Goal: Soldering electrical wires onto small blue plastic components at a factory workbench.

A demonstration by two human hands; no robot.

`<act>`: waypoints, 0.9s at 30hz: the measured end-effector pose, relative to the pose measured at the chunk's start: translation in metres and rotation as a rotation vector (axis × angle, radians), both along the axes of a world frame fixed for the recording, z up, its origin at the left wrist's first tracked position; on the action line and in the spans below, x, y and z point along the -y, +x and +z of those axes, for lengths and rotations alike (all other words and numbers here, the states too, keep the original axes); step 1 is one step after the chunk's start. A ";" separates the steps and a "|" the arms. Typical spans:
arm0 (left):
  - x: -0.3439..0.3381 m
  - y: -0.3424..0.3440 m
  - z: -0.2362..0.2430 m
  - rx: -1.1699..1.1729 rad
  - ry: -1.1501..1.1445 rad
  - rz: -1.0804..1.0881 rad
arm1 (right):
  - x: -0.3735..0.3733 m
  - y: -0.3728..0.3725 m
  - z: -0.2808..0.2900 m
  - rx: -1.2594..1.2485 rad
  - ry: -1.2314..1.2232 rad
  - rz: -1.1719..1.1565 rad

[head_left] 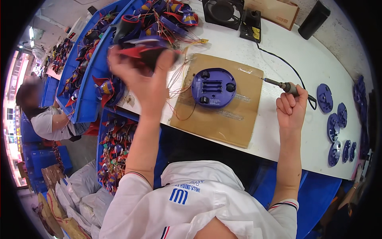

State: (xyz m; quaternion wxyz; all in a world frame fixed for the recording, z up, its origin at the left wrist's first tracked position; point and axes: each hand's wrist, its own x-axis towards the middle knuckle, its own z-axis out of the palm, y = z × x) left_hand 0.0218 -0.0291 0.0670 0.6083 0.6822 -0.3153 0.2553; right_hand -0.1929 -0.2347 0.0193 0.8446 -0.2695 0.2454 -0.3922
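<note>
From my remote post I record the right hand point(292, 105) closed around a corded soldering iron point(293, 89), tip directed left. The left hand point(145, 85) is clamped on a blurred red-and-purple part point(139, 51). Between both hands, a round purple base point(213, 93) lies on cardboard point(238, 131). Right of the right hand, purple discs point(333, 127) rest on the worktop point(215, 44).

Blue lettering point(195, 186) and a blue emblem point(178, 196) across your white shirt point(209, 207), small pale print point(215, 100) on the purple round base point(223, 93) before you, too fine to read, a printed mark point(281, 18) on the brown carton point(272, 8) behind your desk point(314, 135), likewise unreadable
</note>
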 end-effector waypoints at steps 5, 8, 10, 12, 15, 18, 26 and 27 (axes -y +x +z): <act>0.023 -0.047 -0.048 -0.298 0.326 -0.367 | 0.003 -0.001 0.001 0.024 0.004 0.000; 0.026 -0.055 -0.068 -0.159 0.392 -0.288 | 0.004 -0.004 0.001 0.039 0.009 -0.003; 0.025 -0.054 -0.072 -0.069 0.494 -0.298 | 0.003 -0.006 0.001 0.038 0.026 -0.003; 0.025 -0.052 -0.069 0.054 0.578 -0.274 | 0.004 -0.004 0.001 0.065 0.017 0.040; 0.025 -0.043 -0.053 -0.053 0.597 -0.333 | 0.001 0.000 0.001 0.046 0.058 0.001; 0.030 -0.027 -0.028 -0.259 0.498 -0.510 | 0.003 -0.001 0.003 0.024 0.064 -0.056; 0.076 0.115 0.091 0.059 0.219 -0.076 | 0.004 -0.001 -0.001 -0.013 0.052 -0.039; 0.081 0.138 0.101 -0.009 0.243 -0.087 | 0.003 -0.001 -0.002 0.012 0.023 -0.019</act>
